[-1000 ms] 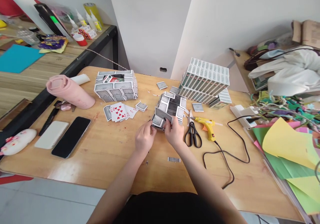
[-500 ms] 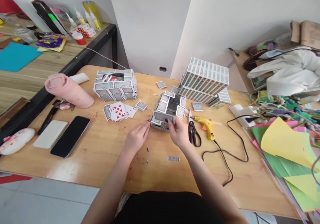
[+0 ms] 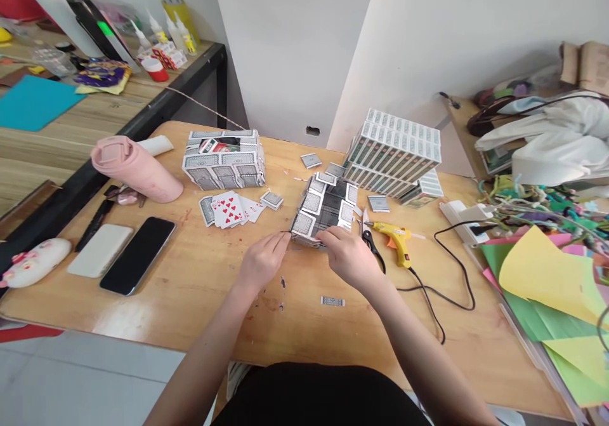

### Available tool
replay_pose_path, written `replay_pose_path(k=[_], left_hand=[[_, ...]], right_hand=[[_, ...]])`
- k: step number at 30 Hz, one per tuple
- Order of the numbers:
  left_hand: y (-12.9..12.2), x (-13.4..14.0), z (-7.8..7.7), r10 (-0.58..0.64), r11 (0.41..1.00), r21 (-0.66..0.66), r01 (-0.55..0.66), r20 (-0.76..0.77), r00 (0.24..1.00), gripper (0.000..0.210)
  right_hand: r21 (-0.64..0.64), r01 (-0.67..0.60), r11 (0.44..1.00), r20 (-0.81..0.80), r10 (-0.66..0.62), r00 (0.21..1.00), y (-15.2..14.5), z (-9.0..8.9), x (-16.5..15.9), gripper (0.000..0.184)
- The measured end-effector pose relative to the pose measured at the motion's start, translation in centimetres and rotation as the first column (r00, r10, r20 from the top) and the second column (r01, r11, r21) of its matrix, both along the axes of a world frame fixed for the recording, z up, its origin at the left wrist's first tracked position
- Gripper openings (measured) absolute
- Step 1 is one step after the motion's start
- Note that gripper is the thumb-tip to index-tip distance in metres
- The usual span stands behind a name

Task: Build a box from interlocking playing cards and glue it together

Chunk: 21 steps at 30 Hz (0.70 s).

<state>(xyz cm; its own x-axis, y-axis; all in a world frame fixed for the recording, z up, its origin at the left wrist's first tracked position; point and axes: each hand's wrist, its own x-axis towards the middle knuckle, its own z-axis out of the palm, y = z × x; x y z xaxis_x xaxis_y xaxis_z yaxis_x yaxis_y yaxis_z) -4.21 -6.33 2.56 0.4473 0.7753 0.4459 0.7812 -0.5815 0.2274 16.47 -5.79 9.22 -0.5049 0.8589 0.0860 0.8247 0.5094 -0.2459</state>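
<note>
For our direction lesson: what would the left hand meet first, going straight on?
The left hand would probably meet the near left corner of the playing-card-covered box; depth leaves unclear whether they already touch.

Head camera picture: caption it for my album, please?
Left hand and right hand at the near edge of a playing-card-covered box, near a yellow hot-glue gun.
</note>
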Motion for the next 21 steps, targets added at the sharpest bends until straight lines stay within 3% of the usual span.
replay_pose_path(k=[4,7,11,14,18,21], left_hand=[[0.5,-0.7,-0.1,-0.083,0.996,0.017,0.084,-0.058,0.995,0.035],[1.1,-1.0,0.0,-0.124,0.988,0.077,0.131,-0.095,0.988,0.033],[1.6,-1.3,0.0,-0.155,0.975,0.146,0.170,-0.110,0.982,0.031],[2.0,-1.5,0.2,-0.176,0.969,0.150,0.197,-0.143,0.974,0.031],[2.4,-1.7,0.6,-0.211,0.968,0.100,0.228,-0.157,0.965,0.027],[2.8,-1.7,0.8,-0.234,0.960,0.123,0.252,-0.142,0.962,0.024]], right_hand=[[-0.023,-0.086,0.996,0.183,0.089,0.979,0.1,1.5,-0.5,0.027],[0.018,-0.101,0.995,0.170,0.097,0.981,0.5,2.3,-0.5,0.029],[0.016,-0.075,0.997,0.155,0.072,0.985,1.0,2.1,-0.1,0.032],[0.007,-0.052,0.999,0.083,0.052,0.995,0.9,1.6,0.3,0.028],[0.047,0.034,0.998,-0.141,-0.028,0.990,0.4,1.3,0.9,0.023],[0.018,0.013,1.000,-0.212,-0.009,0.977,0.2,1.1,1.2,0.021]])
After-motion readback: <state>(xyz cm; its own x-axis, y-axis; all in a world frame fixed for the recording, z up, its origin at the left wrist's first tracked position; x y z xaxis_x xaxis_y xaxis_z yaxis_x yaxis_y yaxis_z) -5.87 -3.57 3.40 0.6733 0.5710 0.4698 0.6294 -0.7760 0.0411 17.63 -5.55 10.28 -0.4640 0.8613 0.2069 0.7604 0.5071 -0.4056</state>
